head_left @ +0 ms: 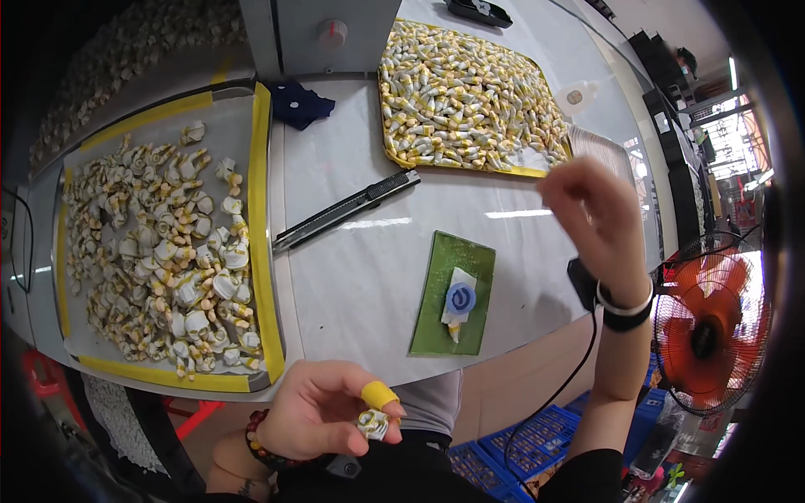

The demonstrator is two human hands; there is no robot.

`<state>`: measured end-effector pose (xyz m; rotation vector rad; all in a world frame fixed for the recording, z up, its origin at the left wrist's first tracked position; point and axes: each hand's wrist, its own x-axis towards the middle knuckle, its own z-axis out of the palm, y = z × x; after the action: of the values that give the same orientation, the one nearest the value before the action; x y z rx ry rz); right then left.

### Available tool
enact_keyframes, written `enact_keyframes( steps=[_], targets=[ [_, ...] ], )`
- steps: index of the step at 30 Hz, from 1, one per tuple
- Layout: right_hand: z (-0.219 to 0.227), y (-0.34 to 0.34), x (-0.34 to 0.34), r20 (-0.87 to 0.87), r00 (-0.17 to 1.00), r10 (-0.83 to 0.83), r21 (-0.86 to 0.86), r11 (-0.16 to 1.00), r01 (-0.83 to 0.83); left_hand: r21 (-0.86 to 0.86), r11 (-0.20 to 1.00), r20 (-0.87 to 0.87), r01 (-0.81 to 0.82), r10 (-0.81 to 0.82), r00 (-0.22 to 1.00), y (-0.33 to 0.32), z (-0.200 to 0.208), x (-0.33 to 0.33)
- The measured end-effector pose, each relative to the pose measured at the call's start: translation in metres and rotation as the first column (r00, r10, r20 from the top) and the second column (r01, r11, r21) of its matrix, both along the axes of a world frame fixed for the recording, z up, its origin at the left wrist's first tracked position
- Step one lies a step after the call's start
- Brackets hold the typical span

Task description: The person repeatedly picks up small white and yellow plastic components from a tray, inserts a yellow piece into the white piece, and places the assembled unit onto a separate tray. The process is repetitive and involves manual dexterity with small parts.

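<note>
My left hand point(323, 411) is closed at the near edge of the table, pinching a small white-and-yellow rosette-like piece point(372, 424) between thumb and fingers. A yellow wrap covers one of its fingertips. My right hand point(597, 214) is raised at the right, beside the near right corner of a tray of small pieces point(470, 172). Its fingers curl together, and anything between them is too small or hidden to make out. Between the hands lies a green mat point(434, 314) bearing a round blue piece point(460, 298), a white slip and a small cone-tipped piece.
A yellow-edged tray point(267, 251) at the left holds many white-and-yellow rosette-like pieces. A black utility knife point(348, 208) lies between the trays. Dark blue cloth point(300, 106) sits by a grey metal box point(335, 63). An orange fan point(704, 327) stands right; blue crates point(528, 448) are below.
</note>
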<state>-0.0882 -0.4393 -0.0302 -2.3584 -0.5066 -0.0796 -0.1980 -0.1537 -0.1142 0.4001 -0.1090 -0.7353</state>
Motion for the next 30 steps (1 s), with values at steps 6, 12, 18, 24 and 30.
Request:
enact_keyframes(
  steps=[6, 12, 18, 24, 30],
  targets=[
    [0.002, 0.022, -0.047, -0.158, 0.961, 0.225, 0.049, 0.974, -0.22, 0.274, 0.961, -0.062, -0.044, 0.064, 0.996, -0.01, 0.022, 0.006],
    [-0.009, 0.022, -0.057, -0.046, 0.973, 0.225, -0.17, 0.958, -0.23, 0.266, 0.963, -0.063, -0.038, 0.056, 0.996, -0.013, 0.022, 0.007],
    [-0.015, 0.023, -0.053, -0.009, 0.965, 0.264, -0.243, 0.935, -0.258, 0.266, 0.963, -0.075, -0.043, 0.066, 0.995, -0.015, 0.021, 0.005],
    [-0.017, 0.027, -0.054, 0.063, 0.922, 0.382, -0.421, 0.848, -0.323, 0.247, 0.968, -0.141, 0.033, 0.003, 0.99, -0.014, 0.023, 0.006],
    [-0.017, 0.032, -0.053, 0.074, 0.921, 0.382, -0.366, 0.87, -0.331, 0.197, 0.971, -0.212, 0.134, -0.091, 0.973, -0.017, 0.023, 0.009]
  ],
)
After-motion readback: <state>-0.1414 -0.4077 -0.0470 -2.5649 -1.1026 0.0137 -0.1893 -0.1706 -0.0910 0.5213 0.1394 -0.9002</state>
